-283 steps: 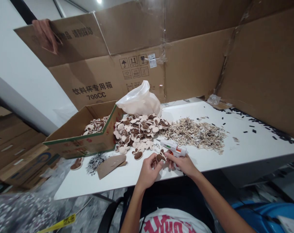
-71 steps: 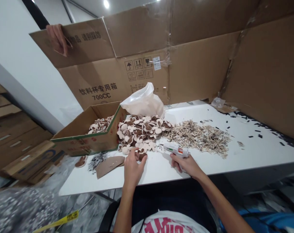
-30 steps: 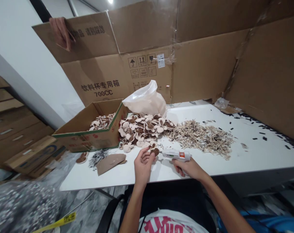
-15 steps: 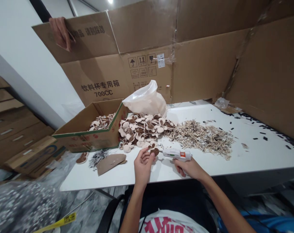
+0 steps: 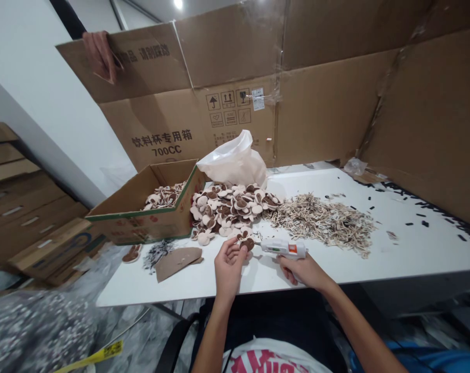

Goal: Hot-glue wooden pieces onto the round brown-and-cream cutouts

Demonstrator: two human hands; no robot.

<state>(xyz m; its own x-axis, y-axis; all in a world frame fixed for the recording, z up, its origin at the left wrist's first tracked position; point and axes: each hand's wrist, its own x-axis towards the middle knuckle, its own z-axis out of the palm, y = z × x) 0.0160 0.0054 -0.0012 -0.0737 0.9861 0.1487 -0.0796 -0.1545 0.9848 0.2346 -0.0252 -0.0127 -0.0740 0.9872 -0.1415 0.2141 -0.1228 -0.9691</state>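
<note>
Between the thumb and fingers of my left hand (image 5: 229, 261) is a brown bunny-shaped felt piece (image 5: 245, 242) with a small pale bow on it. My right hand (image 5: 300, 269) is wrapped around the handle of a white glue gun (image 5: 283, 248) with an orange patch on its side. The gun's nozzle points left and meets the edge of the felt piece, or stands very close to it. Just behind lies a heap of brown and cream felt pieces (image 5: 227, 210). Right of that heap spreads a pile of thin cream strips (image 5: 324, 220).
An open cardboard box (image 5: 141, 228) with more pieces stands at the left, near a white plastic bag (image 5: 235, 160). A cardboard scrap (image 5: 178, 263), dark fibres (image 5: 157, 254) and a single felt piece (image 5: 131, 254) lie front left. Small black bits (image 5: 425, 224) are scattered right. Tall cardboard walls (image 5: 328, 109) enclose the table.
Both hands, the felt piece and the glue gun keep nearly the same position. The whole view has shifted very slightly.
</note>
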